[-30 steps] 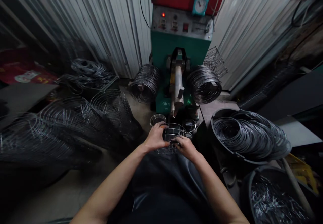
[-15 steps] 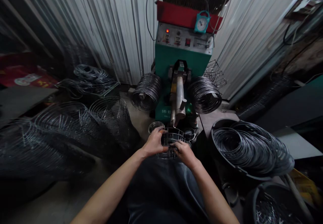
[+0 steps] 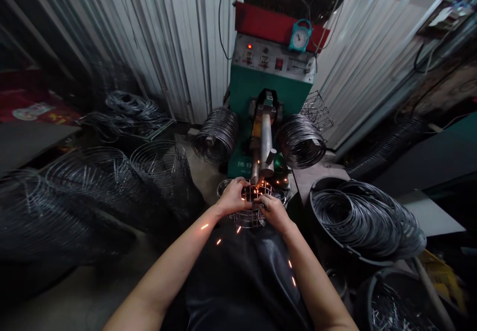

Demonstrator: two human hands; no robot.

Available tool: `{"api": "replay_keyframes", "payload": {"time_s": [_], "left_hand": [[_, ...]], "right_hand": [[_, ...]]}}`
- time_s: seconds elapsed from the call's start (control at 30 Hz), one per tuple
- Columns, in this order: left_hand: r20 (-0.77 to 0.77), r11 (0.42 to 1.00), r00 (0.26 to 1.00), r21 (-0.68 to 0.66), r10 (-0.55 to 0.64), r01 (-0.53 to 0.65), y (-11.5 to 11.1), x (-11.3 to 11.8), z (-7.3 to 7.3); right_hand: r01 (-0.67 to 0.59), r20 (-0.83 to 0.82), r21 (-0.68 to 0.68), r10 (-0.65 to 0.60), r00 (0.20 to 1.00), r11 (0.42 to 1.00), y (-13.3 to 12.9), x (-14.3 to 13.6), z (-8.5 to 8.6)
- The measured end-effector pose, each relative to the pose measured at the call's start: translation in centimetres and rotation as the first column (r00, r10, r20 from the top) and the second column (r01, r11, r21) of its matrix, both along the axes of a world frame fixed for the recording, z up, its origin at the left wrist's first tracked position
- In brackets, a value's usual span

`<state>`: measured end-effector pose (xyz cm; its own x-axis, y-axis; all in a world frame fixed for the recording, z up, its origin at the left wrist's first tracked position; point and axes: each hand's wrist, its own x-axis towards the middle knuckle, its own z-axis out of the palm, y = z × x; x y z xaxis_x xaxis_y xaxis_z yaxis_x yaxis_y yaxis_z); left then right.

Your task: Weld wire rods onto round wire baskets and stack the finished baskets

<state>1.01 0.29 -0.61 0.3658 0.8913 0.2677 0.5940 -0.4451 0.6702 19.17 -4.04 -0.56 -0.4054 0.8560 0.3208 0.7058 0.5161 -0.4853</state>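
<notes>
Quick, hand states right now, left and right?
Left hand: curled, holding the wire basket at its left side.
Right hand: fingers closed at the basket's right side, holding it.

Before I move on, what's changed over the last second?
The wire basket has come up to the metal tip of the green machine, and sparks now fly. The left hand and right hand keep their grip on it; nothing released. The wire coils flanking the machine stayed put.
</notes>
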Motion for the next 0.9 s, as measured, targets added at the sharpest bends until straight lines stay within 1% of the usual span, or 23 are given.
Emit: {"api": "replay_keyframes", "payload": {"time_s": [0.1,0.2,0.3,0.37,0.4,0.47,0.63,0.73,0.8,0.83,0.9], "left_hand": [[-0.025,0.999,0.999,-0.002,0.042,-0.042,0.5,0.3,0.2],[-0.032,0.998,0.998,-0.041,0.052,-0.054,1.3,0.5,0.3],[0.0,0.998,0.999,-0.05,0.034,-0.034,1.7,0.4,0.1],[0.022,0.999,1.0,-0.032,0.017,-0.016,1.8,0.2,-0.1],[0.027,1.0,1.0,-0.024,0.012,-0.011,1.9,0.2,-0.1],[0.023,1.0,1.0,-0.017,0.013,-0.013,2.3,0.2,-0.2],[-0.007,0.996,0.999,-0.08,0.041,-0.041,4.2,0.6,0.2],[-0.04,0.994,0.998,-0.097,0.045,-0.048,4.8,0.7,0.3],[-0.062,0.996,0.997,-0.069,0.047,-0.051,4.8,0.7,0.4],[-0.071,0.997,0.996,-0.055,0.049,-0.053,4.7,0.7,0.4],[-0.092,0.997,0.994,-0.044,0.053,-0.057,4.5,0.7,0.6]], "right_hand": [[0.052,0.037,0.008,-0.052,0.998,0.999,0.5,0.0,-0.2],[0.077,0.04,0.021,-0.078,0.996,0.997,1.0,0.0,-0.4],[0.107,-0.06,0.074,-0.103,0.993,0.991,0.7,0.3,-0.7],[0.175,-0.166,0.107,-0.156,0.974,0.979,0.3,0.7,-0.9],[0.21,-0.204,0.109,-0.185,0.961,0.972,0.2,0.9,-1.0],[0.248,-0.23,0.089,-0.222,0.947,0.965,0.3,1.3,-1.0],[0.261,-0.197,0.064,-0.244,0.95,0.963,2.1,1.3,-0.6],[0.267,-0.228,0.058,-0.248,0.941,0.962,3.0,1.0,-0.3],[0.306,-0.298,0.023,-0.286,0.911,0.952,3.0,1.0,-0.5],[0.34,-0.34,-0.017,-0.325,0.882,0.94,2.7,1.1,-0.8],[0.411,-0.425,-0.116,-0.419,0.802,0.904,1.3,1.3,-2.0]]}}
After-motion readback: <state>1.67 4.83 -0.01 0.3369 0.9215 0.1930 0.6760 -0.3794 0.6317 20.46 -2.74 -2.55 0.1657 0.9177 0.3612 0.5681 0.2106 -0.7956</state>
